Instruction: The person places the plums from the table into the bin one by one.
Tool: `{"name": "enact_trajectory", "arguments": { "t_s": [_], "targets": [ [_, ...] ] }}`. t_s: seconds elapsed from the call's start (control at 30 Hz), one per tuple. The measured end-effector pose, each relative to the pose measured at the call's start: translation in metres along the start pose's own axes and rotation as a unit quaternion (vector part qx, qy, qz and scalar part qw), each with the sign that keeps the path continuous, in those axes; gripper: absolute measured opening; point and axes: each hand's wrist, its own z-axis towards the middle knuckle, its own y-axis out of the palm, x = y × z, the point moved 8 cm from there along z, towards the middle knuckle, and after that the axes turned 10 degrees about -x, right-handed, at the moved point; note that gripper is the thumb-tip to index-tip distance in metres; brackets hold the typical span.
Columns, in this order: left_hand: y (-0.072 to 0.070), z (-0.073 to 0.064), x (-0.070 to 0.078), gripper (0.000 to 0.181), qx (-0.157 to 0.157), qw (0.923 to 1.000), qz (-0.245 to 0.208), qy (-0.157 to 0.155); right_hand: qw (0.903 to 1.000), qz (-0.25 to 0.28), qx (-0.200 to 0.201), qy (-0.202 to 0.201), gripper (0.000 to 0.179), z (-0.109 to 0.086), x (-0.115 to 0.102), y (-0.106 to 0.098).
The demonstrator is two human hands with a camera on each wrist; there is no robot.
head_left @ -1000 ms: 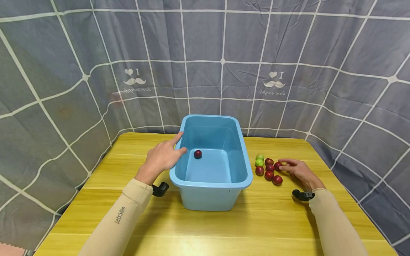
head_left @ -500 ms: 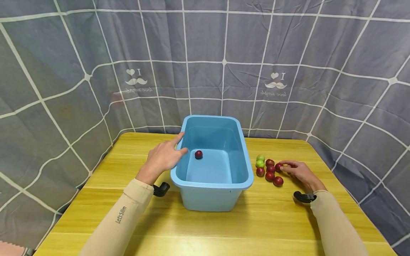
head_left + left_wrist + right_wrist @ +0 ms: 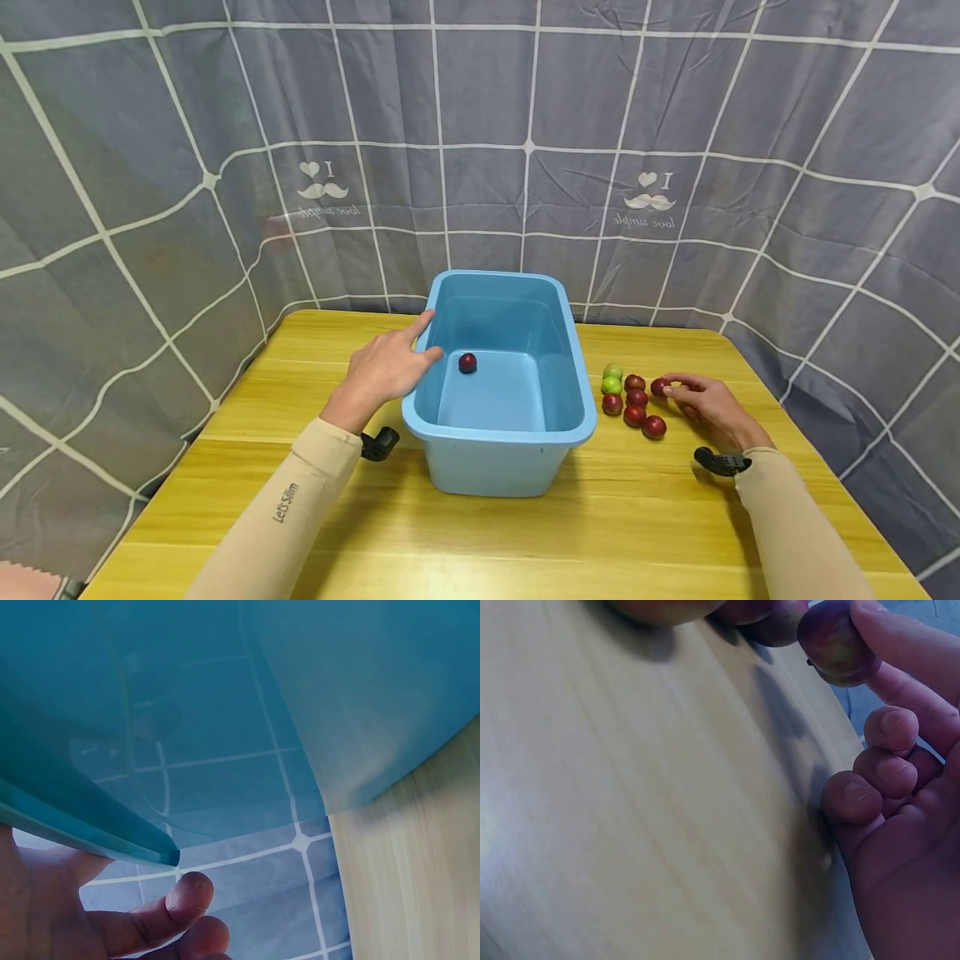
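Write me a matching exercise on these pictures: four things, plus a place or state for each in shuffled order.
1. Left hand
2. Right hand
3. Two green fruits
4. Blue tub

A. Grouped with loose red fruits on the table
B. Has a lone dark fruit inside
C. Resting on the tub's rim
D. Pinching a purplish-red fruit

Pairs: 1-C; 2-D; 3-A; 4-B

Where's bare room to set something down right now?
Bare table lies in front of the blue tub, between the sleeves, and left of the left hand. Inside the tub, the floor right of the lone red fruit is free. Crowded: right of the tub, where red fruits and green fruits cluster beside the right hand, which pinches another fruit.
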Motion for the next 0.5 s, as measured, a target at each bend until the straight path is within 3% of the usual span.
{"name": "enact_trajectory", "arguments": {
  "t_s": [0.2,0.5],
  "targets": [
    [0.0,-0.001,0.001,0.071,0.001,1.0,0.003,0.0,0.9993,-0.03,-0.006,-0.023,0.052,0.001,-0.012,-0.004],
    [0.0,-0.001,0.001,0.071,-0.002,1.0,0.004,-0.002,0.9957,-0.087,0.003,-0.031,0.057,0.001,-0.034,-0.012]
  ]
}}
